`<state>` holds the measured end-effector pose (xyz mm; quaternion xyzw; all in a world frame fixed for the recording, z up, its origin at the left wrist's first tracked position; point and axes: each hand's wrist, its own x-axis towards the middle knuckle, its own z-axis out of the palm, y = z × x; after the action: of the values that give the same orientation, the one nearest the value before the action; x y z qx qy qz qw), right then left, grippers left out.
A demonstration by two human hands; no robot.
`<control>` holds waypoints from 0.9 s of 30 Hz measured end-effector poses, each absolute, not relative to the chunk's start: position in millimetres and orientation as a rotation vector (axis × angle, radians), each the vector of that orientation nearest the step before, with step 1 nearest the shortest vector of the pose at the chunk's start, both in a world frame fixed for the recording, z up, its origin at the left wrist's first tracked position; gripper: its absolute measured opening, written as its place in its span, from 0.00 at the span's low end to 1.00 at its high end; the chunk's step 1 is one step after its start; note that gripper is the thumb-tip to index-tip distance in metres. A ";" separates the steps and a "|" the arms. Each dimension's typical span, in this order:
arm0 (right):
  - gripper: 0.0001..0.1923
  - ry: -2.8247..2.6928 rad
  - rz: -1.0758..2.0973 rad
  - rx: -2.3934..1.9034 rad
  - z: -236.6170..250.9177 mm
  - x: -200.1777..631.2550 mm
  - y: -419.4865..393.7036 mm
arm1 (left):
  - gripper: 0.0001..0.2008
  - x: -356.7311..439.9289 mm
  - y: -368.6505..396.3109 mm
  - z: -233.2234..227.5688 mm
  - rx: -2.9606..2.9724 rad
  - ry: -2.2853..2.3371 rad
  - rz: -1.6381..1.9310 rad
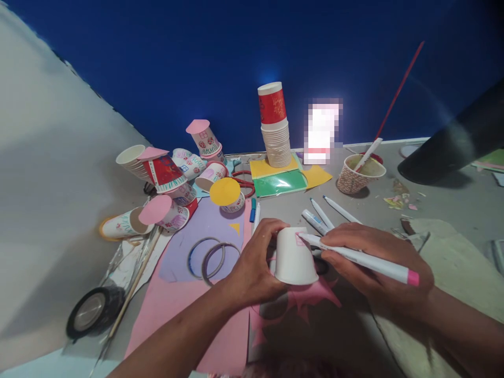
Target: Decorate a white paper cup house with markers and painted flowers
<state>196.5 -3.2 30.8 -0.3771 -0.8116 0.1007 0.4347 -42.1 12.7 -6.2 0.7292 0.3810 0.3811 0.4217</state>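
Note:
A white paper cup (293, 262), held upside down with its rim toward me, is gripped from the left by my left hand (258, 262). My right hand (378, 257) is closed around a white marker (366, 258) with a pink end. The marker's tip touches the cup's upper side, where a small pink window-like drawing (301, 239) shows. Under the cup lie pink paper scraps (311, 296). Just beyond my hands are a capped white marker (315, 222) and two thinner markers, one of them a white marker (342, 209) with a dark tip.
Decorated paper cups (205, 139) with paper roofs crowd the back left. A tall cup stack (275, 136) stands on coloured paper. At right is a paste cup (360, 176) with sticks. Tape rings (214, 260), black tape (92, 312), red-handled scissors (247, 184) and a cloth (444, 268) lie around.

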 end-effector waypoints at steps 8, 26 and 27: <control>0.04 -2.003 0.193 -0.996 31.6 196.2 -5.2 | 0.36 -42.2 13.1 -5.8 1.805 0.961 0.937; 0.12 -1.986 0.079 -1.058 41.3 190.9 -7.2 | 0.34 -42.1 12.5 -8.8 1.949 0.939 0.992; 0.12 -1.986 0.072 -1.060 41.5 190.9 -7.1 | 0.35 -42.3 12.8 -9.3 1.949 0.932 0.999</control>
<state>190.9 -7.1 41.5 -0.4248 -0.7960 0.0288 0.4302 -42.3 12.8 -9.3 0.7602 0.3636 0.3896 0.3716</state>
